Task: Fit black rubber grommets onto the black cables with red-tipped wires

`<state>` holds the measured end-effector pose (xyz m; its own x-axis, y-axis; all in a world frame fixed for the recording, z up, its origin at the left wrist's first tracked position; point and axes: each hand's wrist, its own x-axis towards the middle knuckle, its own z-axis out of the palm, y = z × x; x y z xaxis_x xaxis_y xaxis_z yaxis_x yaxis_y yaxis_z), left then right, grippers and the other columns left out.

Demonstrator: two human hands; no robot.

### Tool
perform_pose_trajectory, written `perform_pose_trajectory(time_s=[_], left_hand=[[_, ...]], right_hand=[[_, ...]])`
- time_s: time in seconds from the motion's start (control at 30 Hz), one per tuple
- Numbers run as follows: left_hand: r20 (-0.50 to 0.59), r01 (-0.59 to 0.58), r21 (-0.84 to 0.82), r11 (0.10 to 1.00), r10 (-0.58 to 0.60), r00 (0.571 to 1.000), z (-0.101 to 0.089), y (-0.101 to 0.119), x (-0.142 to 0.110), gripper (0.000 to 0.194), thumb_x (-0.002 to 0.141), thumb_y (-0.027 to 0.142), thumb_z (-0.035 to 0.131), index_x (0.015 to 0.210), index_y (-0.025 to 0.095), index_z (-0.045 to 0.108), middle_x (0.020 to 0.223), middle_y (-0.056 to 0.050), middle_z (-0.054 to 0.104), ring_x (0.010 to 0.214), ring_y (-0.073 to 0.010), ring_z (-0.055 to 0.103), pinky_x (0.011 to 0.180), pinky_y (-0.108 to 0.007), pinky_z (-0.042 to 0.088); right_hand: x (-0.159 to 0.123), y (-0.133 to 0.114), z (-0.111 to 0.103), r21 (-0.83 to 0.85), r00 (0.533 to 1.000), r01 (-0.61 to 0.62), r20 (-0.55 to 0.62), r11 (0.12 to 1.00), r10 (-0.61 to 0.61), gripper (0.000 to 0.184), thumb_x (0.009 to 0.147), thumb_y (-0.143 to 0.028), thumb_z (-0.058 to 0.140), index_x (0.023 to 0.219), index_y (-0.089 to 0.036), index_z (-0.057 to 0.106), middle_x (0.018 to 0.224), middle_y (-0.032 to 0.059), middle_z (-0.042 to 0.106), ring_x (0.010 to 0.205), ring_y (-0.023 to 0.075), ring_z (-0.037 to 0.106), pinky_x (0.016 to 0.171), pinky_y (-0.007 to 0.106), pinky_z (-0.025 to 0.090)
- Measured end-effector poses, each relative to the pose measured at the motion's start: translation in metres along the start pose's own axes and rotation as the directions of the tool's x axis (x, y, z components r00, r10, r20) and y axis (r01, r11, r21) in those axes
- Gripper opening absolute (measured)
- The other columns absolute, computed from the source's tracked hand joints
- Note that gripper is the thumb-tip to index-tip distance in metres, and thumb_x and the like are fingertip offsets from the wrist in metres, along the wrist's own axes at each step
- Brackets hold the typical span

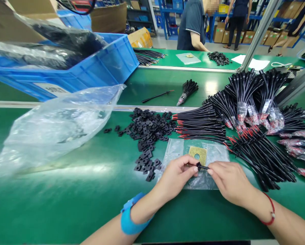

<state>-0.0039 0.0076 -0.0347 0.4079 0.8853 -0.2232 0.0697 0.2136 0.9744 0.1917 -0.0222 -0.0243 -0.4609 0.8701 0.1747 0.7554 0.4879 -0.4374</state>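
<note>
My left hand (179, 173) pinches a small black clip (198, 165) between thumb and fingertips. A thin black cable (204, 167) runs from that clip into the closed fingers of my right hand (229, 178). Both hands are over a clear plastic bag (172, 149), on which a yellow sponge square (202, 153) with a round hole lies just beyond the fingers. Left of the bag spreads a heap of flat black pieces with holes (152, 127). Behind and right of my right hand lie loose black cables with red ends (266, 158).
Bundled black cables (244, 85) pile up at the right, near a metal post (259, 34). A big clear bag (60, 126) and a blue crate (103, 61) stand at the left. Across the green bench (91, 211), a person (191, 27) works.
</note>
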Motion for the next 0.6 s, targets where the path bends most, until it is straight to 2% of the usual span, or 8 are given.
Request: perform_pose_trajectory(time_s=[0.07,0.13,0.27,0.37,0.47,0.53,0.6], left_hand=[[0.019,-0.086,0.153,0.984,0.084,0.996,-0.001,0.003,-0.002,0.006,0.078,0.019,0.06,0.082,0.015,0.063,0.077,-0.001,0.062,0.069,-0.0135,0.06,0.066,-0.026,0.047],[0.059,-0.191,0.31,0.931,0.182,0.982,-0.001,0.007,-0.004,0.008,0.08,0.017,0.057,0.083,0.017,0.065,0.08,-0.002,0.063,0.074,-0.015,0.059,0.069,-0.027,0.047],[0.178,-0.346,0.454,0.821,0.297,0.938,-0.004,0.015,-0.007,0.015,0.084,0.014,0.052,0.089,0.017,0.066,0.085,-0.004,0.066,0.08,-0.0158,0.06,0.075,-0.028,0.046],[0.229,-0.391,0.47,0.791,0.318,0.92,-0.006,0.018,-0.008,0.016,0.084,0.012,0.051,0.088,0.017,0.065,0.085,-0.005,0.067,0.079,-0.0154,0.061,0.074,-0.027,0.047],[0.259,-0.42,0.477,0.772,0.333,0.907,-0.009,0.02,-0.007,0.016,0.084,0.011,0.05,0.088,0.017,0.065,0.084,-0.005,0.067,0.078,-0.0155,0.061,0.074,-0.027,0.047],[0.284,-0.435,0.476,0.765,0.334,0.899,-0.011,0.02,-0.007,0.017,0.084,0.012,0.05,0.088,0.017,0.065,0.084,-0.005,0.068,0.079,-0.0161,0.061,0.075,-0.027,0.047],[0.302,-0.437,0.476,0.763,0.325,0.896,-0.013,0.019,-0.006,0.018,0.085,0.012,0.049,0.088,0.018,0.066,0.084,-0.005,0.068,0.08,-0.0168,0.061,0.076,-0.028,0.046]], right_hand=[[0.0,-0.002,-0.003,0.135,0.987,-0.125,0.114,0.983,0.11,0.031,0.096,-0.026,0.033,0.073,-0.018,0.052,0.061,-0.0009,0.052,0.055,0.0126,0.046,0.056,0.026,0.029],[0.0,-0.003,-0.004,0.268,0.955,-0.249,0.229,0.931,0.19,0.031,0.095,-0.028,0.034,0.07,-0.019,0.051,0.058,-0.0025,0.049,0.055,0.0117,0.045,0.056,0.025,0.029],[0.0,-0.002,0.0,0.51,0.897,-0.401,0.386,0.761,0.215,0.036,0.094,-0.036,0.036,0.068,-0.018,0.052,0.059,-0.0028,0.047,0.058,0.0115,0.043,0.058,0.024,0.031],[-0.001,-0.001,0.007,0.669,0.893,-0.435,0.408,0.602,0.192,0.043,0.092,-0.049,0.038,0.065,-0.018,0.05,0.06,-0.0025,0.044,0.059,0.0112,0.04,0.058,0.023,0.031],[-0.002,-0.001,0.012,0.752,0.887,-0.457,0.424,0.475,0.181,0.049,0.087,-0.06,0.041,0.064,-0.018,0.048,0.057,-0.0036,0.038,0.055,0.0102,0.034,0.052,0.023,0.027],[-0.002,-0.001,0.013,0.767,0.887,-0.458,0.425,0.45,0.18,0.049,0.086,-0.061,0.043,0.064,-0.018,0.048,0.056,-0.0044,0.034,0.053,0.0096,0.031,0.049,0.022,0.025],[-0.003,-0.001,0.013,0.763,0.898,-0.438,0.399,0.475,0.187,0.048,0.087,-0.06,0.043,0.064,-0.018,0.048,0.056,-0.0048,0.033,0.052,0.0093,0.029,0.048,0.022,0.024]])
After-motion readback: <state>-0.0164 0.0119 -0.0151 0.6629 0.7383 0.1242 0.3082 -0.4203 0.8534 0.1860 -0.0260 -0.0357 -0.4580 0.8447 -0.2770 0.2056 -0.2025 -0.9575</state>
